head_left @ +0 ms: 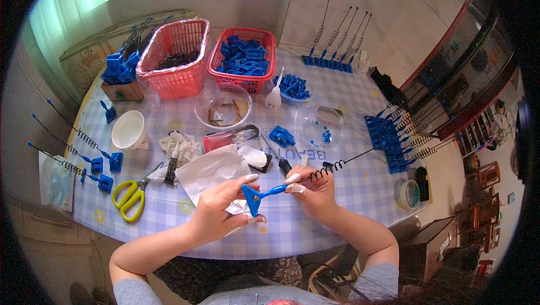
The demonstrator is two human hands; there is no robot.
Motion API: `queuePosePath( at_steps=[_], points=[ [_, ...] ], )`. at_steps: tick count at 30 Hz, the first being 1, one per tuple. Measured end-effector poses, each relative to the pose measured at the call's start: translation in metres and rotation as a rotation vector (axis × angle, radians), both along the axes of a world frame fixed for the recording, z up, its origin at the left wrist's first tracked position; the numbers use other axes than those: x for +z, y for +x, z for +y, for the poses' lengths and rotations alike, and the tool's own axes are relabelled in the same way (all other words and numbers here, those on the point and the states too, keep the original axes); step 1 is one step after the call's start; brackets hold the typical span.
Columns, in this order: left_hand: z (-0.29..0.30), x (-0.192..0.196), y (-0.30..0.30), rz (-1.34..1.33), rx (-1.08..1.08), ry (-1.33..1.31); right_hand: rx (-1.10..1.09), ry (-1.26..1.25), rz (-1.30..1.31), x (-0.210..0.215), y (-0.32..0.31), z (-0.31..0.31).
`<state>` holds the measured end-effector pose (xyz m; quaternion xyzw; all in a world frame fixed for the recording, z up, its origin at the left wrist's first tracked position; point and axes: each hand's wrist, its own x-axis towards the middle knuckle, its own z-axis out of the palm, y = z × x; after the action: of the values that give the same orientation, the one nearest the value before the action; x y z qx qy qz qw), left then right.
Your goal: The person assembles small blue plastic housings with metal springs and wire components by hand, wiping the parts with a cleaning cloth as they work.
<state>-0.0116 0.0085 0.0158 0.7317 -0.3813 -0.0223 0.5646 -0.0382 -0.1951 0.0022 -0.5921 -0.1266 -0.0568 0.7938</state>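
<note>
Joined coil rods [104,183] lie at left; loose blue parts [244,55] in the red basket [243,83] seem left to do. Over the near tabletop [363,198], the left hand [216,206] pinches a triangular blue base [249,197] (metallic spot showing), the right hand [316,195] its stem [274,191], black coil [328,169] attached; seemingly nearly complete, like the stacked rods [387,143] rightward.

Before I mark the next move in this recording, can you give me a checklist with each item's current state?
1. Left hand has the blue triangular piece between its fingers: ok.
2. Right hand steadies the far end of the blue stem: ok.
3. Stem fully joined to the black coil: cannot tell; right fingers cover the junction.
4. Yellow-green scissors apart from both hands: ok, lying to the left.
5. Uncluttered background behind the left hand: not ok; a white sheet lies there.
</note>
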Motion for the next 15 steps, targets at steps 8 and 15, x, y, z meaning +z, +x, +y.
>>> queuePosePath(
  at_steps=[8, 15],
  points=[
    [-0.0003, 0.0017, -0.0004, 0.000, 0.008, 0.022, -0.003, -0.013, 0.024, -0.0002, -0.0001, 0.0001],
    [-0.0004, 0.0027, -0.0008, 0.000, 0.019, 0.043, -0.011, -0.004, 0.031, -0.0007, 0.0000, 0.0007]
  ],
)
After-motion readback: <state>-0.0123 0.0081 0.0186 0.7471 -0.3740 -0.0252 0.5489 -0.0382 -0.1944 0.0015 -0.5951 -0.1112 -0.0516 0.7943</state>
